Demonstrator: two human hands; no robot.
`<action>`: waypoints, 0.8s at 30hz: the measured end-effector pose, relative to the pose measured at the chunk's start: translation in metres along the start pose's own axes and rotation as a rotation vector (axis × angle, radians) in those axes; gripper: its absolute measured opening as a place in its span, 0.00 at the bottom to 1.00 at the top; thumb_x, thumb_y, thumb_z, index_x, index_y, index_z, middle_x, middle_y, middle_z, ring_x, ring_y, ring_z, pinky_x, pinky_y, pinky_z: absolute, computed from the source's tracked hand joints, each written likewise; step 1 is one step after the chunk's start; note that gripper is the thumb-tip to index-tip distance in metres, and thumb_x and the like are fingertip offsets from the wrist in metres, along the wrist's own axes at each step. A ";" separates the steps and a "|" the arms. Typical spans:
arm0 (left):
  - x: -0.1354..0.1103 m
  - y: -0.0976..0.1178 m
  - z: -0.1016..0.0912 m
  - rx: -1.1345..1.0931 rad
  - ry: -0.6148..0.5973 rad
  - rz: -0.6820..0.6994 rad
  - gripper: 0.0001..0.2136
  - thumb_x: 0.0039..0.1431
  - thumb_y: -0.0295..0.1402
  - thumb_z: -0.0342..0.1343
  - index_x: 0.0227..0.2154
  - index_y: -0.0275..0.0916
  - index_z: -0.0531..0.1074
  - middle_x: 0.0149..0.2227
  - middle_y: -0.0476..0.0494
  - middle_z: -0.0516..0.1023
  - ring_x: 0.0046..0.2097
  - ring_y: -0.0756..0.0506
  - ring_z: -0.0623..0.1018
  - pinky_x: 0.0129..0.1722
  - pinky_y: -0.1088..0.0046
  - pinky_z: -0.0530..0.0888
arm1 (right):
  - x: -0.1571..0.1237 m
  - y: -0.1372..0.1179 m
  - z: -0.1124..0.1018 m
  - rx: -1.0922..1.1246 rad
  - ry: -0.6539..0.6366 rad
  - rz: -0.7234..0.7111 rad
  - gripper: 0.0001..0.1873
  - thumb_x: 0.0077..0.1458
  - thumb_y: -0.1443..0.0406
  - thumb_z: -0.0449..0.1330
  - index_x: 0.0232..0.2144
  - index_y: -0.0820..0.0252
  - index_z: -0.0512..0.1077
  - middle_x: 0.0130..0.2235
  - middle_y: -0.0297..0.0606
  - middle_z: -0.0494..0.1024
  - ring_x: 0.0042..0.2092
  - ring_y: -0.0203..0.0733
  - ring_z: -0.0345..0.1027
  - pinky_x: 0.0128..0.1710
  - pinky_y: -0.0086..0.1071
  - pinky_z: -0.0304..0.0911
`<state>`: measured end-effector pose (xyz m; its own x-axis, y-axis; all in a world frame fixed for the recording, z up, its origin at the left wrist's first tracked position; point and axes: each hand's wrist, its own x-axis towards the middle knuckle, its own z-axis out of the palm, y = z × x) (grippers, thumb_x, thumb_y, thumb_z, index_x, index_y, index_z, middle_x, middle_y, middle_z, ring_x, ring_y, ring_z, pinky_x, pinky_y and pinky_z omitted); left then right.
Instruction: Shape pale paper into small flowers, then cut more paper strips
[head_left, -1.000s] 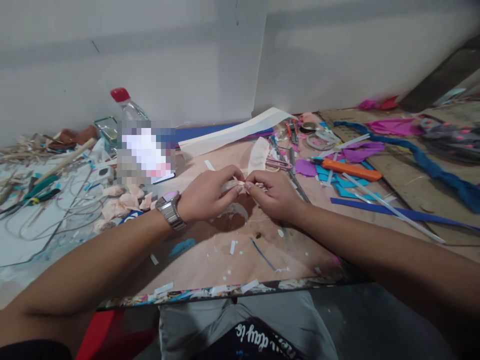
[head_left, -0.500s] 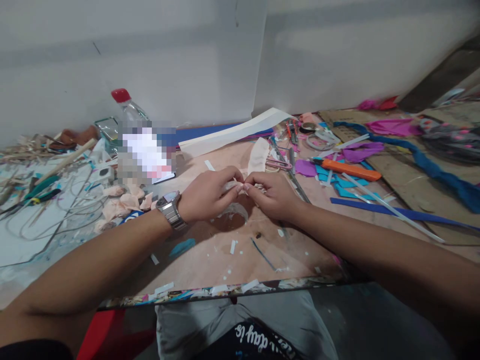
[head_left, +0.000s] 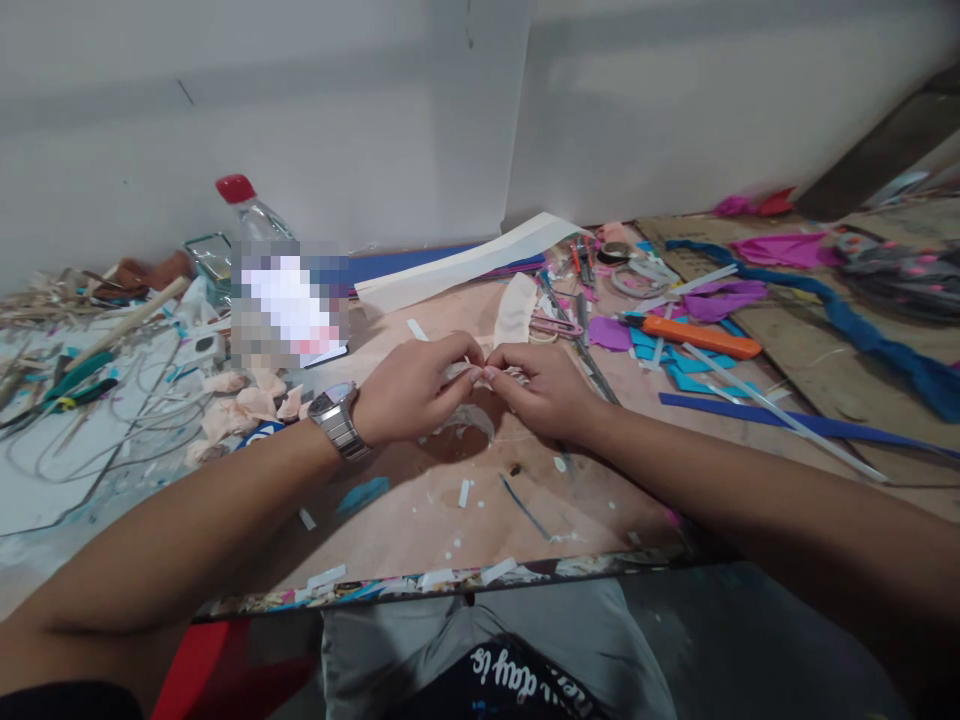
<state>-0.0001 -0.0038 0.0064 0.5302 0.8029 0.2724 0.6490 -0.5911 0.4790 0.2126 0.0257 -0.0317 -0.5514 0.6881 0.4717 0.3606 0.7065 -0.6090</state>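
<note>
My left hand [head_left: 412, 390], with a metal watch [head_left: 336, 421] on the wrist, and my right hand [head_left: 546, 388] meet fingertip to fingertip over the middle of the board. Both pinch a small pale, cream-coloured paper piece [head_left: 480, 371]. Most of that piece is hidden by my fingers. A strip of the same pale paper [head_left: 516, 310] lies just behind my hands. Several crumpled pale pink paper pieces [head_left: 251, 402] lie left of my left wrist.
A clear bottle with a red cap [head_left: 259, 270] stands at the back left. An orange utility knife [head_left: 694, 338], pink scissors [head_left: 556, 326], blue and purple paper scraps [head_left: 679, 372] lie to the right. Pliers and wires [head_left: 71, 385] cover the left. The board's front edge [head_left: 450, 580] is near my lap.
My hands stay together pinching the pale paper; the fingers shift only slightly. The view has drifted a little.
</note>
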 end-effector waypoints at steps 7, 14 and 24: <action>0.000 0.000 0.000 -0.008 0.002 0.001 0.09 0.68 0.36 0.51 0.42 0.38 0.74 0.36 0.44 0.82 0.36 0.44 0.79 0.38 0.69 0.68 | -0.001 0.002 0.001 -0.010 -0.011 -0.002 0.14 0.66 0.61 0.57 0.30 0.61 0.76 0.27 0.33 0.77 0.29 0.36 0.67 0.33 0.29 0.57; -0.001 0.000 0.001 -0.016 0.000 0.006 0.08 0.67 0.35 0.52 0.40 0.39 0.73 0.34 0.45 0.81 0.35 0.45 0.78 0.36 0.70 0.67 | 0.000 0.004 0.001 0.005 -0.061 -0.012 0.16 0.67 0.61 0.56 0.29 0.61 0.74 0.26 0.32 0.75 0.28 0.35 0.67 0.32 0.29 0.55; -0.001 0.001 0.004 0.036 -0.002 -0.003 0.08 0.67 0.35 0.51 0.41 0.39 0.72 0.34 0.45 0.82 0.34 0.44 0.78 0.35 0.69 0.67 | -0.001 0.003 0.000 0.019 -0.085 -0.014 0.15 0.66 0.61 0.56 0.27 0.60 0.72 0.25 0.31 0.74 0.28 0.35 0.66 0.32 0.30 0.55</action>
<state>0.0018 -0.0058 0.0031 0.5292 0.8046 0.2694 0.6698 -0.5910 0.4496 0.2142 0.0273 -0.0343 -0.6185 0.6613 0.4244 0.3387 0.7117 -0.6154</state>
